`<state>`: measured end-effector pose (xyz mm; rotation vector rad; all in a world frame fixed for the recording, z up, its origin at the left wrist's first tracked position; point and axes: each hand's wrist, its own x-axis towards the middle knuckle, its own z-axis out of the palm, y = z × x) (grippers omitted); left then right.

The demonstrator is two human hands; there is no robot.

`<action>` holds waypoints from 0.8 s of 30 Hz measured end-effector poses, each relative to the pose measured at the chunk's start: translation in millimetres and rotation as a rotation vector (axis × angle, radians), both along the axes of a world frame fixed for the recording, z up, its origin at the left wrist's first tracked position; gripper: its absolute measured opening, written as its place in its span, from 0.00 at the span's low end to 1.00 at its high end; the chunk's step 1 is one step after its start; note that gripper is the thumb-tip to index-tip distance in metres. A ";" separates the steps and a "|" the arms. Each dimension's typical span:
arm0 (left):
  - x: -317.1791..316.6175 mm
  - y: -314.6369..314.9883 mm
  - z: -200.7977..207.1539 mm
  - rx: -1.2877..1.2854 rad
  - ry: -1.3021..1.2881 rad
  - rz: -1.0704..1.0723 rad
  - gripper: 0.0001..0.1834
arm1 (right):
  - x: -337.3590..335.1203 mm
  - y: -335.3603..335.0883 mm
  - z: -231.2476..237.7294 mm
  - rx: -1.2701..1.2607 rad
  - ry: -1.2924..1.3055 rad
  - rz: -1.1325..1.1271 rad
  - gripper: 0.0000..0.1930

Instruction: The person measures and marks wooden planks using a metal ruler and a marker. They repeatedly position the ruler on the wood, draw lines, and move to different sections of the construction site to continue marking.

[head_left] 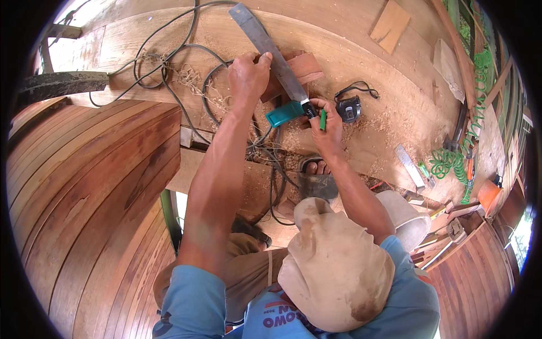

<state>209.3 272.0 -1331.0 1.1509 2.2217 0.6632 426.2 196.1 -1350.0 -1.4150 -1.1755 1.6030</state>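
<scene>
In my left hand point(248, 79), fingers closed, is the long grey steel blade of what looks like a try square point(265, 42), gripped near its middle. The blade slants from the top toward the right hand, and a hole shows at its far end. A teal stock point(284, 114) sits at its near end. Beneath the blade lies a short reddish wood piece point(305, 68), partly covered. My right hand point(328, 127) is closed on a small green stick-like tool point(323, 120) beside the stock; its exact kind is unclear.
A black tape measure point(348, 109) with a strap lies right of my right hand. Dark cables point(164, 62) loop across the left of the shavings-covered planks point(361, 51). A metal strip point(409, 165) and coiled green hose point(446, 164) lie at right. A sandalled foot point(316, 166) is close by.
</scene>
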 end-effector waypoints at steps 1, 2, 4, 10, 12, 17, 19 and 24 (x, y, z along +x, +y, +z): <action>-2.6 -2.1 0.1 0.013 0.046 -0.033 0.17 | -0.3 0.2 -0.9 0.003 0.005 0.003 0.15; -6.0 -5.0 0.7 0.019 0.108 -0.069 0.18 | -1.2 1.1 -2.2 -0.006 0.025 0.011 0.15; -11.1 -14.0 3.3 0.068 0.133 -0.179 0.23 | -3.5 1.3 -4.1 0.002 0.011 -0.014 0.15; 5.2 -66.6 14.9 0.015 0.172 -0.632 0.56 | -13.1 0.4 -4.5 -0.013 0.121 -0.117 0.15; 12.0 -70.0 14.9 0.057 0.233 -0.636 0.58 | -14.0 1.9 -2.6 -0.009 0.061 -0.110 0.15; 19.8 -62.0 12.4 0.105 0.280 -0.667 0.60 | -11.9 5.1 -0.7 0.044 -0.146 0.005 0.18; 18.9 -58.9 12.2 0.092 0.295 -0.676 0.60 | -12.4 6.5 -2.3 0.110 -0.226 0.014 0.19; 10.2 -49.5 9.7 0.056 0.247 -0.701 0.59 | -14.7 14.7 -7.6 0.150 -0.302 0.046 0.20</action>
